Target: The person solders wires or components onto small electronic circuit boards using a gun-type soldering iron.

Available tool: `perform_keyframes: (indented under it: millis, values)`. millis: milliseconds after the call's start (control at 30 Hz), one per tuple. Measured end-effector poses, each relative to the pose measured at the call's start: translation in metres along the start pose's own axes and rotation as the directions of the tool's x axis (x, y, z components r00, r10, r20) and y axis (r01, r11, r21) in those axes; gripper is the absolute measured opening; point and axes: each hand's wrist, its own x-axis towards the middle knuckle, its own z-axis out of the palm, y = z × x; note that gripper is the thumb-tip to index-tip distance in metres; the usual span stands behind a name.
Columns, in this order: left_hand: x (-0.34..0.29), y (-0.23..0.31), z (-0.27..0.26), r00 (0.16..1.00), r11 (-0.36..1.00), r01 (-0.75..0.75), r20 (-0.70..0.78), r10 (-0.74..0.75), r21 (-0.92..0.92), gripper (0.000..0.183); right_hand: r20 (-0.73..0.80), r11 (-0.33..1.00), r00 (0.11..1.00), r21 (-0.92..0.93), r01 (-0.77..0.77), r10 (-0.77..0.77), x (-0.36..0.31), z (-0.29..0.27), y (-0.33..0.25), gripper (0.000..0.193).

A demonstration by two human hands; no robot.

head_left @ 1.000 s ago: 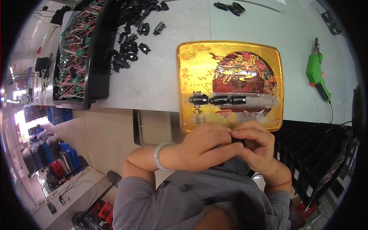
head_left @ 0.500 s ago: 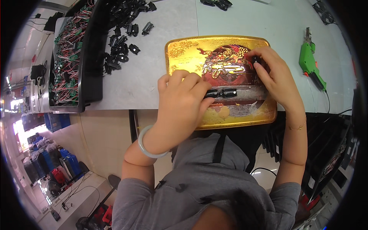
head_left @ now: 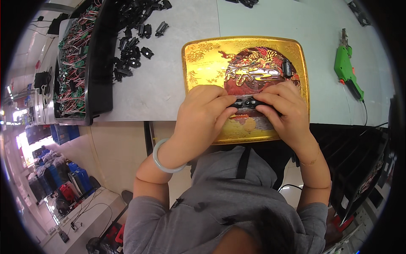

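A gold tin lid (head_left: 203,67) with a dark red printed picture lies at the table's front edge. Over its lower middle, a black plastic part (head_left: 248,103) with rounded, cylinder-like halves is held between both hands. My left hand (head_left: 205,109) pinches its left end with thumb and fingers. The right end is in the closed fingers of my right hand (head_left: 285,108), which hide much of it. A smaller black cylindrical part (head_left: 287,67) rests on the lid's upper right, just beyond my right hand and apart from it.
A green hot glue gun (head_left: 349,67) with a cable lies on the right of the table (head_left: 262,19). At the left stands a black bin (head_left: 101,63) full of wired green circuit boards (head_left: 78,63). Beside it, several loose black parts (head_left: 131,51) are heaped, with more at the far edge.
My right hand has let go of the small black part at the lid's upper right and moved down and left onto the held part's right end. The lid has shifted slightly right.
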Motion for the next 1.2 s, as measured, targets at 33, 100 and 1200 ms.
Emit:
perform_keyframes:
  millis: [33, 100, 1200]
  values:
    - [0.0, -0.001, 0.0, 1.0, 1.0, -0.002, -0.001, 0.002, -0.023, 0.018, 0.001, 1.0, 1.0, 0.003, -0.001, 0.001, 0.0, 0.0, 0.0, 0.019]
    - [-0.001, -0.002, 0.001, 1.0, 0.999, -0.002, 0.0, 0.002, -0.045, 0.018, -0.023, 1.0, 1.0, -0.002, -0.016, 0.016, 0.001, -0.001, -0.001, 0.019]
    - [-0.002, 0.005, 0.006, 0.998, 1.0, -0.011, -0.061, 0.011, -0.003, 0.022, -0.015, 0.977, 0.98, -0.068, -0.201, 0.201, 0.008, -0.036, 0.003, 0.02]
